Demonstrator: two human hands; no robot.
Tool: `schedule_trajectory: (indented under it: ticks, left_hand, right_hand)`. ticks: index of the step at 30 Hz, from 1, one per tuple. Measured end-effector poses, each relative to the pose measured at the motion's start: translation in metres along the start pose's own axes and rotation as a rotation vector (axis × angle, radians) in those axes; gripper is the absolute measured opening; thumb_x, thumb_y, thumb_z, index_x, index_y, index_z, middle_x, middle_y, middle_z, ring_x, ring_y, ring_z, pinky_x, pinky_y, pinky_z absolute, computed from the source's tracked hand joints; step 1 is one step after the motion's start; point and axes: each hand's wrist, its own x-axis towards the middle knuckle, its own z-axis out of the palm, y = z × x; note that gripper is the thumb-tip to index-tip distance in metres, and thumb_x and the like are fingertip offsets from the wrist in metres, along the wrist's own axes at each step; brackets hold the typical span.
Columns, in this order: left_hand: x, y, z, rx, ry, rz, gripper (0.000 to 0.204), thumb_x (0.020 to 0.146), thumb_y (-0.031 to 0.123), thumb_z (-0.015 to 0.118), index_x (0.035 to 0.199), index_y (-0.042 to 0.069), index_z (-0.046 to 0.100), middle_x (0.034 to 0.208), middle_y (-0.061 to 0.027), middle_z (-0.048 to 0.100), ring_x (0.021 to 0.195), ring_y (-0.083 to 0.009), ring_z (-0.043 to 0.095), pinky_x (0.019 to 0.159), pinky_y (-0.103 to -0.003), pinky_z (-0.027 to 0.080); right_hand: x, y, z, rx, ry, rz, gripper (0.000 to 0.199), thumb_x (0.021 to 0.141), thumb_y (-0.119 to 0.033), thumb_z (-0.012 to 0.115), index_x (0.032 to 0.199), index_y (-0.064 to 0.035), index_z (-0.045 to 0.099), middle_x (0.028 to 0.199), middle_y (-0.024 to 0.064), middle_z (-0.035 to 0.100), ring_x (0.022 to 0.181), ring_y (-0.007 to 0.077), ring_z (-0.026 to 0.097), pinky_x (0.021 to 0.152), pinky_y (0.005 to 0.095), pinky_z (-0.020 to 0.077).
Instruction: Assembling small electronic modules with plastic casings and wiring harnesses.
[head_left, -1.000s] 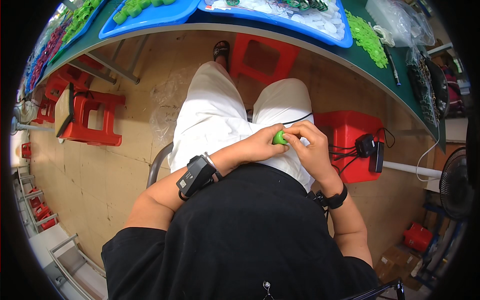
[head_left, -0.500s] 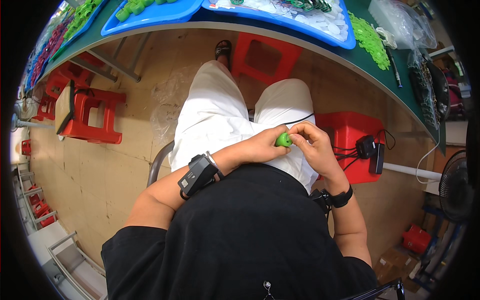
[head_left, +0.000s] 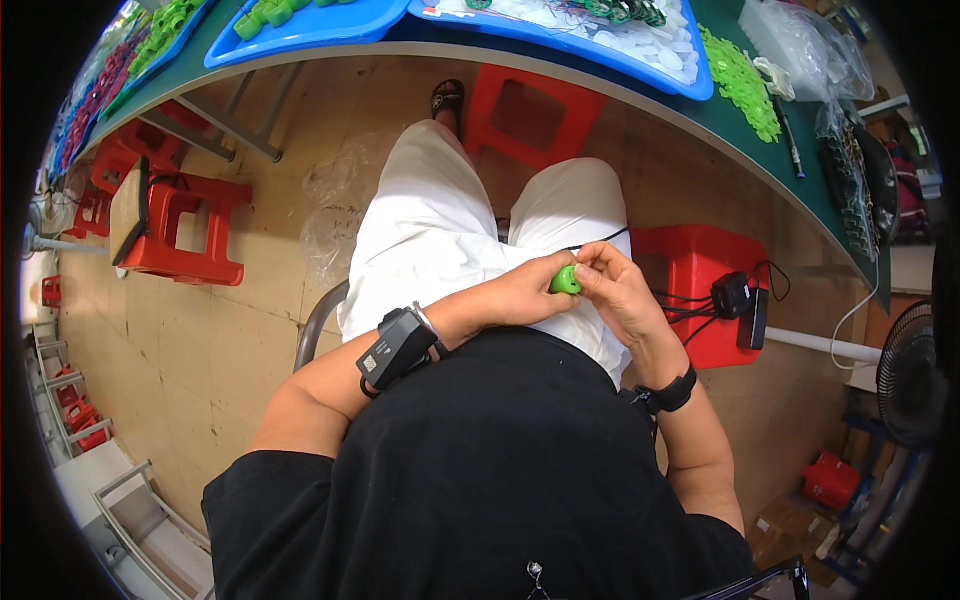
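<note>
Head view, hands (head_left: 575, 290) pinching green piece (head_left: 565, 281), orientation unclear

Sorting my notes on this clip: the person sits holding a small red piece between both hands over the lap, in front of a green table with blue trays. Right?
Not quite. The head view shows the small piece is green, not red. The left hand and right hand do hold it over the lap, before the green table with blue trays.

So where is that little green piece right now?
In the head view the green piece sits just right of centre, pinched between the left hand and right hand, above the lap in white trousers.
</note>
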Motion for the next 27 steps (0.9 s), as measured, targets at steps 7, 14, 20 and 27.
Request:
schedule_trajectory:
  ticks: [7,14,20,27]
  left_hand:
    - [-0.003,-0.013,0.004,0.216,0.03,0.036,0.026,0.086,0.01,0.062,0.109,0.0,0.052,0.089,-0.0123,0.06,0.082,-0.0196,0.058,0.073,-0.032,0.047]
    - [-0.006,-0.012,0.009,0.444,0.02,-0.11,0.03,0.08,0.012,0.059,0.106,-0.002,0.053,0.094,-0.0246,0.064,0.092,-0.0392,0.062,0.079,-0.043,0.049]
    - [-0.005,-0.017,0.007,0.211,0.105,-0.029,0.028,0.081,0.009,0.06,0.107,-0.001,0.053,0.095,-0.0168,0.063,0.09,-0.0276,0.061,0.079,-0.035,0.048]
    - [0.0,0.004,0.002,0.124,0.148,0.01,0.023,0.085,0.007,0.063,0.105,0.004,0.052,0.088,-0.0048,0.057,0.085,-0.0124,0.055,0.075,-0.029,0.045]
  right_hand:
    - [-0.006,0.002,0.004,0.05,-0.03,0.189,0.017,0.091,-0.013,0.065,0.1,-0.0072,0.052,0.096,0.0019,0.055,0.086,0.0084,0.054,0.076,0.0243,0.0458]
    - [-0.01,0.015,0.01,-0.121,-0.041,0.123,0.012,0.095,-0.012,0.059,0.098,-0.0061,0.049,0.092,0.001,0.051,0.078,0.0069,0.05,0.07,0.0217,0.0437]
    - [-0.007,0.02,0.019,-0.216,0.009,-0.083,0.009,0.096,-0.011,0.056,0.1,-0.0053,0.05,0.088,-0.0009,0.051,0.077,0.0052,0.048,0.069,0.0209,0.0423]
    - [-0.006,-0.004,0.004,-0.047,0.098,-0.125,0.015,0.095,-0.014,0.059,0.104,-0.0018,0.059,0.086,-0.0008,0.057,0.078,0.0056,0.052,0.073,0.0245,0.0442]
